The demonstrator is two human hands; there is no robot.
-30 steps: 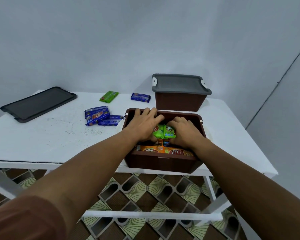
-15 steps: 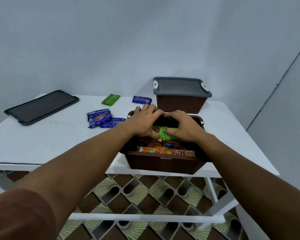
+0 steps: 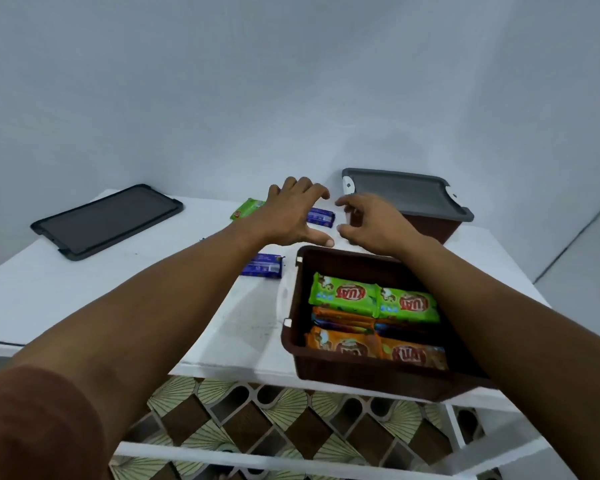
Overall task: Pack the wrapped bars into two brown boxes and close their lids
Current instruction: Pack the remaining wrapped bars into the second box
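An open brown box (image 3: 291, 348) sits at the table's front edge, holding green wrapped bars (image 3: 374, 299) over orange ones (image 3: 378, 349). Behind it stands a second brown box (image 3: 440, 232) closed with a grey lid (image 3: 402, 194). My left hand (image 3: 291, 213) is stretched past the open box, fingers spread, hovering over a blue bar (image 3: 321, 217). My right hand (image 3: 374, 223) is beside it, fingers curled apart, empty, in front of the closed box. A green bar (image 3: 246, 208) lies left of my left hand. Another blue bar (image 3: 262, 266) lies by my left forearm.
A loose dark grey lid (image 3: 108, 220) lies flat on the white table (image 3: 66, 292) at the back left. A pale wall stands right behind the table. Patterned floor tiles (image 3: 243, 424) show under the table frame.
Both hands have left the green bars in the open box and reached forward over the table toward the far blue bar. The view has tipped closer over the box.
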